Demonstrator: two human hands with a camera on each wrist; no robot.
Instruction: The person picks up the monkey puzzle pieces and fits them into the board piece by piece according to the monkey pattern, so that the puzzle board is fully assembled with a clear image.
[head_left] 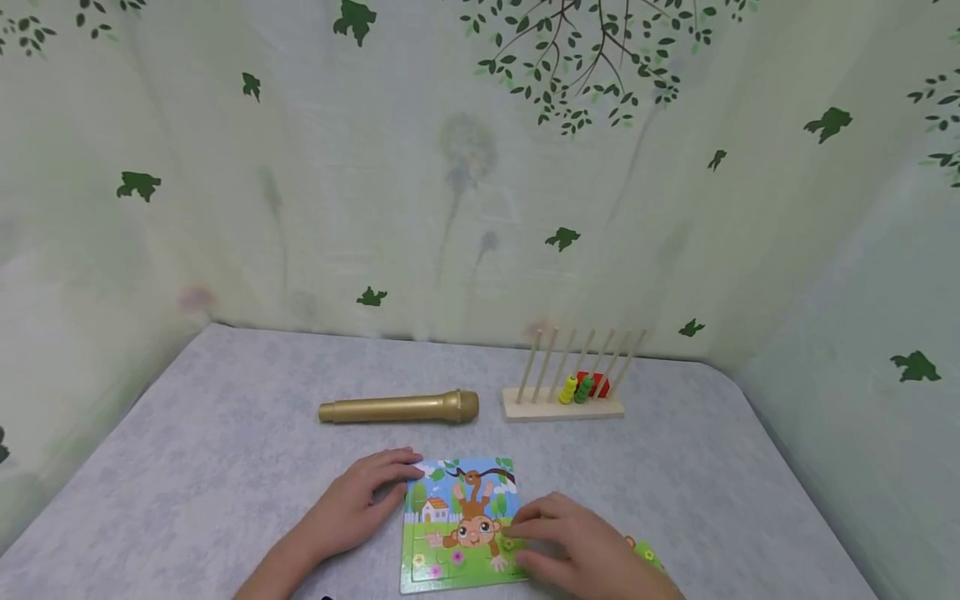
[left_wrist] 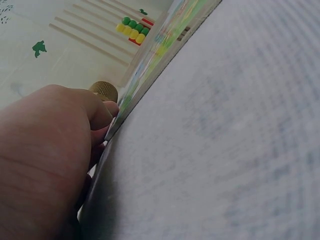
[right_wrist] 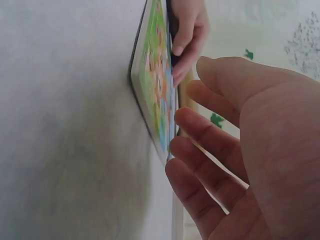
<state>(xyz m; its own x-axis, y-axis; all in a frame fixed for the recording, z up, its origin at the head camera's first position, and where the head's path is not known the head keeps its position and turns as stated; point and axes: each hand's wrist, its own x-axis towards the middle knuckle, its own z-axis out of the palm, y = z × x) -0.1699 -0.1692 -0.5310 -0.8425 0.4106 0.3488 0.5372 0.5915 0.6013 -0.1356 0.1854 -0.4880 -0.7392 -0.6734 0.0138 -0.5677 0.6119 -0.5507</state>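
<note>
A square jigsaw puzzle [head_left: 461, 500] with a monkey hanging from a branch lies flat on the table in the head view. At its upper left edge, the fingertips of my left hand [head_left: 352, 504] rest, fingers loosely bent and thumb beside the edge. Over the puzzle's right side, my right hand [head_left: 573, 546] reaches in with fingers apart and nothing held between them. The right wrist view shows those fingers [right_wrist: 192, 147] gently curved and spread in front of the board. Partly hidden behind the right hand, a green puzzle piece [head_left: 648, 554] with a flower lies on the table.
A gold toy microphone [head_left: 397, 407] lies behind the puzzle. To its right stands a wooden counting rack [head_left: 558, 410] with upright pegs and yellow, green and red beads. A leaf-printed curtain [head_left: 315, 167] closes off the table's back edge.
</note>
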